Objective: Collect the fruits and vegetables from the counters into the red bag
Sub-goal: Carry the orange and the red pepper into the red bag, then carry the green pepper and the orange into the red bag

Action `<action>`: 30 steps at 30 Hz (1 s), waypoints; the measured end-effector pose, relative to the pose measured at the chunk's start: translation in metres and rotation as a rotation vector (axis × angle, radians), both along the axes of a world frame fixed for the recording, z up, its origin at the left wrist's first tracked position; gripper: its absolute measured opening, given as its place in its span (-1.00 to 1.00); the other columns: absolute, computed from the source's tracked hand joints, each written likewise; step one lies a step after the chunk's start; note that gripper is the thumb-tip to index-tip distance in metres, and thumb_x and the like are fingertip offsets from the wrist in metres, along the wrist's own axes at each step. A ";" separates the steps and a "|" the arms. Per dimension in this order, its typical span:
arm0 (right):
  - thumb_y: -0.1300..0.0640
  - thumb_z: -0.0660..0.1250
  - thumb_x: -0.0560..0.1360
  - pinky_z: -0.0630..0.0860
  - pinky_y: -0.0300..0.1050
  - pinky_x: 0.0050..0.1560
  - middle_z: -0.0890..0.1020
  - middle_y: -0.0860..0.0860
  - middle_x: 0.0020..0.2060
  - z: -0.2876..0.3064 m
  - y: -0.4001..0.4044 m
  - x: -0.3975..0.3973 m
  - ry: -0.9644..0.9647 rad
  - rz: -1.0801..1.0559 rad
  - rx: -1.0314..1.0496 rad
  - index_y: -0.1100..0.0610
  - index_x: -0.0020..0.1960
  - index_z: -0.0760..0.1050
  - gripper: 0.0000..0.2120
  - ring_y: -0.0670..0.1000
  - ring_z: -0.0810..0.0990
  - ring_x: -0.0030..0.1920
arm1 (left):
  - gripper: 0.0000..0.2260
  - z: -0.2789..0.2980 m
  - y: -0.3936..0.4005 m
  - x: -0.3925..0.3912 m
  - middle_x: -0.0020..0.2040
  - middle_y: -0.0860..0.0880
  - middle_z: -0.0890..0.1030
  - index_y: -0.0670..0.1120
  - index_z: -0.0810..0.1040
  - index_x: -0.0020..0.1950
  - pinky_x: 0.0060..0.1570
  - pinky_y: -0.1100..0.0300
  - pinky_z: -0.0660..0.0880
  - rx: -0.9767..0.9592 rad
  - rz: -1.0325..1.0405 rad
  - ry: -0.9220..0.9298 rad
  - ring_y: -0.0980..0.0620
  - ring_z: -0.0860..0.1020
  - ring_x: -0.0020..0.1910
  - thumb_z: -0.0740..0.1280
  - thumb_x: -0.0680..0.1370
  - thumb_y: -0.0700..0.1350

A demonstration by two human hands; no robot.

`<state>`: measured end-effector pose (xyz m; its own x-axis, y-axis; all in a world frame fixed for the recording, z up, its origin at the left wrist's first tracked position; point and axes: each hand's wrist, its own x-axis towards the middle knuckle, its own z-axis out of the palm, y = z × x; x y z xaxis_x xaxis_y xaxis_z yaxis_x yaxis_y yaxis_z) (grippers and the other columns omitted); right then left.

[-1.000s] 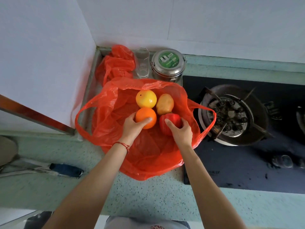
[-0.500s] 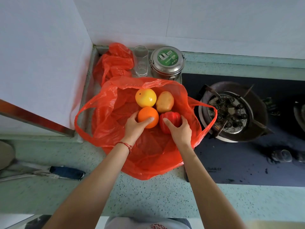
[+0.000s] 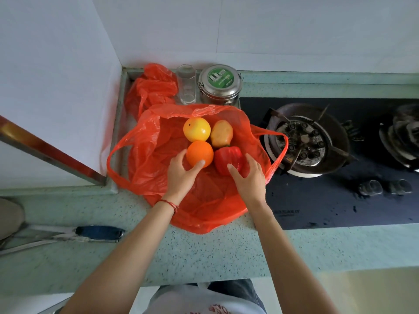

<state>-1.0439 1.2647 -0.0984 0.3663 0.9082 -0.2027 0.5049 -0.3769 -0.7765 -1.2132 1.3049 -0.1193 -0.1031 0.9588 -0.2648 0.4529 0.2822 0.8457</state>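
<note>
Nearest, both hands reach into the red bag (image 3: 204, 209), which lies spread open on the green counter (image 3: 204, 252). The left hand (image 3: 181, 175) cups the orange (image 3: 199, 153), thumb and fingers curved round its near side. The right hand (image 3: 248, 177) is spread with loose fingers over the red pepper (image 3: 226, 158), touching rather than gripping it.

Just beyond, also on the bag's plastic, sit a yellow fruit (image 3: 196, 129) and a potato (image 3: 221, 133), touching each other.

The bag looks thin, soft and slippery; it will likely sag under round, rolling produce, so the two loop handles (image 3: 282, 146) at left and right seem the place to lift.

Farthest, a crumpled second red bag (image 3: 152, 87), an empty glass (image 3: 186, 87) and a lidded steel tin (image 3: 219, 83) stand by the wall.
</note>
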 end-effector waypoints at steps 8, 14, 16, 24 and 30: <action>-0.11 0.24 0.51 0.48 0.06 0.15 0.32 0.09 0.41 0.000 -0.055 0.008 -0.428 0.104 0.098 0.16 0.41 0.26 -0.43 0.07 0.26 0.42 | -0.37 0.011 -0.038 0.004 0.28 -0.27 0.46 -0.23 0.40 0.31 0.25 0.10 0.28 0.326 -0.342 0.248 -0.22 0.39 0.29 0.19 0.42 0.20; -0.10 0.25 0.51 0.34 0.13 0.32 0.38 0.20 0.38 -0.013 -0.107 0.028 -0.570 0.002 0.072 0.22 0.37 0.32 -0.44 0.17 0.27 0.43 | -0.42 0.009 -0.059 0.028 0.33 -0.22 0.44 -0.21 0.39 0.34 0.31 -0.04 0.33 0.458 -0.660 0.417 -0.21 0.37 0.33 0.14 0.49 0.17; -0.09 0.26 0.51 0.34 0.10 0.32 0.39 0.19 0.37 -0.016 -0.126 0.037 -0.610 -0.055 0.052 0.22 0.37 0.33 -0.45 0.17 0.29 0.42 | -0.44 0.008 -0.067 0.040 0.33 -0.20 0.44 -0.20 0.39 0.34 0.33 -0.04 0.32 0.486 -0.749 0.436 -0.20 0.37 0.34 0.14 0.50 0.16; -0.04 0.30 0.49 0.46 0.19 0.20 0.48 0.25 0.28 -0.021 -0.217 0.080 -0.647 -0.306 -0.030 0.26 0.30 0.39 -0.50 0.26 0.43 0.31 | -0.49 0.006 -0.105 0.104 0.25 -0.23 0.52 -0.23 0.46 0.27 0.27 -0.06 0.39 0.565 -1.069 0.475 -0.22 0.46 0.26 0.16 0.47 0.10; -0.08 0.24 0.47 0.51 0.15 0.10 0.55 0.25 0.20 -0.020 -0.305 0.106 -0.663 -0.548 -0.065 0.27 0.24 0.45 -0.50 0.26 0.50 0.24 | -0.48 0.010 -0.155 0.161 0.20 -0.24 0.56 -0.24 0.50 0.23 0.15 -0.09 0.46 0.628 -1.276 0.499 -0.24 0.51 0.20 0.14 0.46 0.10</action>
<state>-0.9381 0.9595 -0.1183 0.8103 0.5630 0.1627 0.5805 -0.7331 -0.3542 -1.0521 1.1501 -0.1096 0.9106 0.4127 0.0212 0.3772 -0.8509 0.3655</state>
